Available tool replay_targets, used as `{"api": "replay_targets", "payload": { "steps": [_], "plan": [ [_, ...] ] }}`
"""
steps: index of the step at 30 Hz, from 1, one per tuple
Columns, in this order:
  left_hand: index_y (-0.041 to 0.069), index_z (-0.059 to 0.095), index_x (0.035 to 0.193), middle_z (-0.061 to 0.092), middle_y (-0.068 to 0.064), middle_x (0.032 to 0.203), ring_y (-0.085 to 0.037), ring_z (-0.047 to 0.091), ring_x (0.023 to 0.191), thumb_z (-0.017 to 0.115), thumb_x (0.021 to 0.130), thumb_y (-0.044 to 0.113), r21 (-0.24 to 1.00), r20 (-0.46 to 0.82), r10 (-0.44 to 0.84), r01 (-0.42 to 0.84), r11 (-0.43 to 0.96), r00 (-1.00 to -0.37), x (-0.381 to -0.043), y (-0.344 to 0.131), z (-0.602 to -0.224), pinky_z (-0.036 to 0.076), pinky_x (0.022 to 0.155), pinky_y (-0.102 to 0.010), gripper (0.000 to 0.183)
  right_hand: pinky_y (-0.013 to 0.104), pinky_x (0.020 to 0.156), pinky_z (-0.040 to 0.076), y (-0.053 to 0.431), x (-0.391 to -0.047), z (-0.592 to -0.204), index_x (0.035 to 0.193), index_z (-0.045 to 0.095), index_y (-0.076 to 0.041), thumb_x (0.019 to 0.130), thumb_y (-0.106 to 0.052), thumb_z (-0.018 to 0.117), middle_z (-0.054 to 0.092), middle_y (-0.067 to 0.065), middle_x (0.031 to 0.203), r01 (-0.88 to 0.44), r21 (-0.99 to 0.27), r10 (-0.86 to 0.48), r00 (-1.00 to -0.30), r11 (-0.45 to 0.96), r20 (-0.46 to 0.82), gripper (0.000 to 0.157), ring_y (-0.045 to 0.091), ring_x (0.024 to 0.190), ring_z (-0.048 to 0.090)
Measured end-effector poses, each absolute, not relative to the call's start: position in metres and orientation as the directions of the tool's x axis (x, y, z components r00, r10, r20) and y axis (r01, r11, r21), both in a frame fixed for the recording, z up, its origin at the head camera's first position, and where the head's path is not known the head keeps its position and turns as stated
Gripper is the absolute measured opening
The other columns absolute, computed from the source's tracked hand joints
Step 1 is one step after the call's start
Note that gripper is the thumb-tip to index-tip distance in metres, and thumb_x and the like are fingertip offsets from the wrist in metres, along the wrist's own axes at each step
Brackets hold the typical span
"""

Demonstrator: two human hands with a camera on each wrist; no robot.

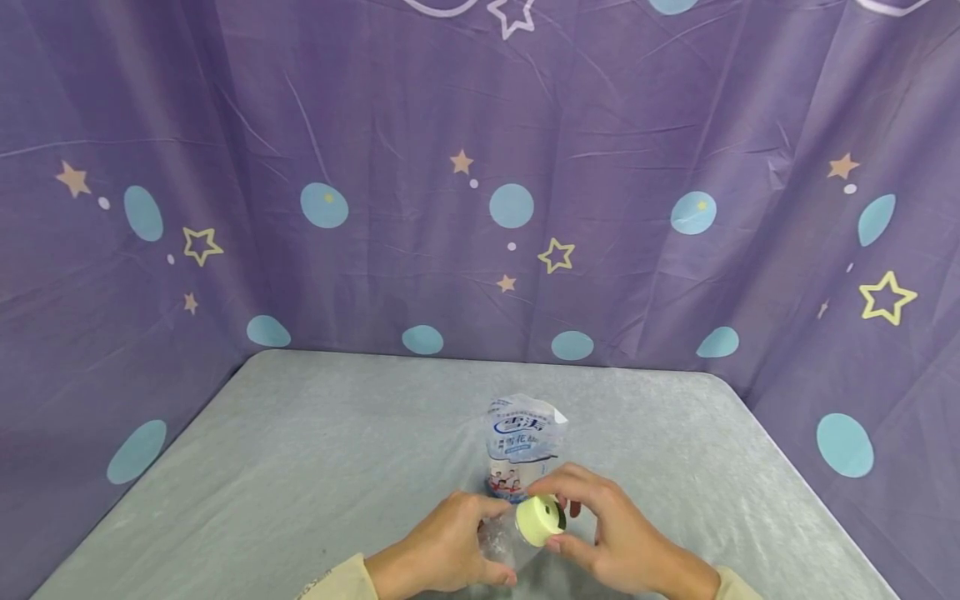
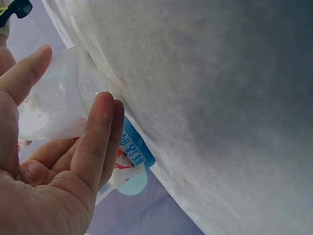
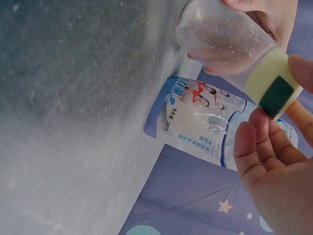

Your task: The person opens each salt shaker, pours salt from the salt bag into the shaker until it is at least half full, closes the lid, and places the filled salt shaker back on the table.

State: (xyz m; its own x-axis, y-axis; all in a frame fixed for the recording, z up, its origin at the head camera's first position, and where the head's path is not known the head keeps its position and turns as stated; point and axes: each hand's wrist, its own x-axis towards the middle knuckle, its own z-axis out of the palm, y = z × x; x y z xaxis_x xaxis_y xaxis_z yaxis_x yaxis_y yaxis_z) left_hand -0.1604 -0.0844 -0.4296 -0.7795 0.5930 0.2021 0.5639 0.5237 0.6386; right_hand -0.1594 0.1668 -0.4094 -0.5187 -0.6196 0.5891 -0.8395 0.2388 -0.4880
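A clear plastic bottle [image 1: 504, 540] is tilted above the near part of the table, its cap end pointing right. My left hand [image 1: 448, 543] grips its body, thumb on one side and fingers on the other, as the left wrist view shows around the bottle [image 2: 54, 98]. With thumb and fingers my right hand [image 1: 611, 533] pinches the pale yellow cap [image 1: 538, 521]. A dark green tab [image 3: 278, 97] shows on the cap's side in the right wrist view. The cap sits on the bottle. Close behind stands a blue and white printed pouch [image 1: 525, 442], partly hidden by the hands.
Light grey cloth covers the table [image 1: 360, 442]. A purple curtain [image 1: 420, 250] with stars and blue dots hangs behind the table and along both sides.
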Motion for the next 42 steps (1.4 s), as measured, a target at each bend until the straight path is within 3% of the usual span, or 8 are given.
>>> {"api": "replay_targets", "payload": {
  "steps": [9,14,20,32,42],
  "plan": [
    [0.017,0.075,0.116,0.069,0.018,0.094,0.005,0.057,0.075,0.098,0.065,0.030,0.631,0.216,0.596,0.577,0.519,-0.773,-0.1602,-0.0846,-0.4294,0.048,0.066,-0.015,0.057,0.024,0.072,0.049,0.1664,-0.1589,-0.4081,0.136,0.061,-0.021,0.080,-0.011,0.086,0.066,-0.008,0.116,-0.847,-0.471,-0.623,-0.510,0.245,0.593,0.063,0.007,0.090,0.057],
    [0.018,0.076,0.114,0.068,0.019,0.091,0.004,0.056,0.073,0.098,0.065,0.030,0.619,0.219,0.595,0.582,0.528,-0.773,-0.1597,-0.0845,-0.4289,0.047,0.064,-0.015,0.055,0.025,0.065,0.049,0.1655,-0.1589,-0.4100,0.130,0.064,-0.022,0.084,-0.028,0.087,0.065,-0.010,0.104,-0.807,-0.484,-0.559,-0.586,0.338,0.587,0.052,0.007,0.081,0.056],
    [0.018,0.076,0.112,0.067,0.019,0.089,0.004,0.056,0.072,0.098,0.065,0.031,0.625,0.208,0.592,0.571,0.532,-0.779,-0.1593,-0.0838,-0.4281,0.047,0.063,-0.015,0.054,0.023,0.057,0.046,0.1641,-0.1584,-0.4125,0.113,0.068,-0.025,0.080,-0.038,0.089,0.060,-0.015,0.087,-0.754,-0.505,-0.483,-0.657,0.421,0.578,0.041,0.005,0.068,0.053],
    [0.018,0.076,0.115,0.069,0.019,0.092,0.005,0.057,0.074,0.098,0.066,0.032,0.636,0.194,0.590,0.559,0.533,-0.784,-0.1606,-0.0833,-0.4288,0.048,0.065,-0.016,0.056,0.021,0.055,0.045,0.1639,-0.1593,-0.4121,0.104,0.068,-0.029,0.086,-0.031,0.085,0.061,-0.016,0.081,-0.774,-0.515,-0.510,-0.631,0.367,0.585,0.025,0.003,0.066,0.053],
    [0.018,0.076,0.116,0.071,0.018,0.096,0.005,0.058,0.077,0.098,0.066,0.032,0.631,0.197,0.589,0.561,0.536,-0.784,-0.1606,-0.0839,-0.4289,0.048,0.068,-0.016,0.057,0.022,0.058,0.047,0.1653,-0.1589,-0.4098,0.114,0.069,-0.025,0.084,-0.026,0.086,0.062,-0.013,0.088,-0.787,-0.499,-0.536,-0.614,0.363,0.579,0.034,0.006,0.073,0.056]
  ]
}}
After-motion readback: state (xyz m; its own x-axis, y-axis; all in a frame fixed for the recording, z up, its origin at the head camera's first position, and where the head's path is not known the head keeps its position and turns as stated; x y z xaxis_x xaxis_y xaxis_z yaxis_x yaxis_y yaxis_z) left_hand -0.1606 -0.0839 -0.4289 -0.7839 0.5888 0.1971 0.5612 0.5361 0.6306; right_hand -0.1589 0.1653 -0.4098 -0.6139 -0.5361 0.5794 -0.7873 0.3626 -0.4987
